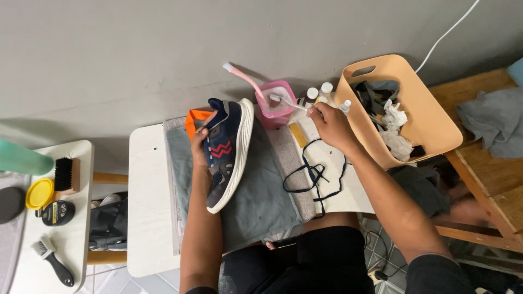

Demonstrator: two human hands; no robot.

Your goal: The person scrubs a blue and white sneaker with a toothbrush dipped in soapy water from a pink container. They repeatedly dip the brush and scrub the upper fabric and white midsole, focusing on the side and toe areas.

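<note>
Navy sneaker [227,149], white sole, red zigzag on side, orange lining, laces out; stands on its side on grey towel [256,201] atop white table [146,218]. Left hand [200,142] clamped on sneaker's collar. Right hand [329,124] pinched shut on thin white brush handle [289,102], tip dipping into pink tub [279,103]. 1 pink toothbrush [245,79] in tub. 1 black lace [313,174] loose beside towel. 3 small bottles [318,92] behind. 1 tan basket [414,109] of rags at right. Side table: 2 brushes [65,174], 1 polish tin [57,212].
</note>
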